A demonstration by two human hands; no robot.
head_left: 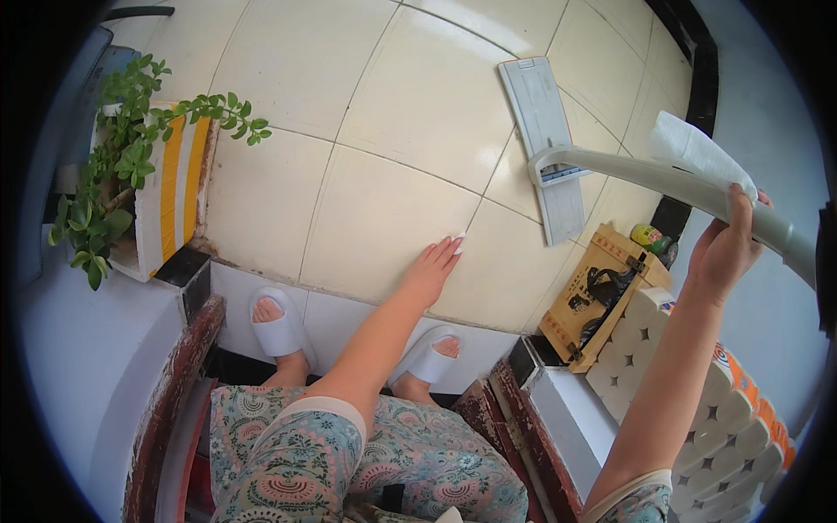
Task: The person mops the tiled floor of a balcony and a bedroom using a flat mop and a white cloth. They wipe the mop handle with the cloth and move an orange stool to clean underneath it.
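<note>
mid-frame, my left hand (429, 272) is over the floor tiles (384, 200), a paper scrap (459, 245) at its fingertips, and one of my slippers (284, 338) sits on either side of that forearm, lower in view. toward the right edge my right hand (725, 244) is around the mop handle (641, 171), with tissue (693, 146) alongside, above the handle, and the mop head (542, 122) on the tiles at upper right. a plant (131, 161) grows in a box (150, 222) at upper left; lower right, a crate (571, 301) stands beside a pack of rolls (623, 366).

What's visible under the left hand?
Something small and white shows by the left hand's fingertips, above pale floor tiles. Whatever its palm and fingers cover is hidden.
</note>
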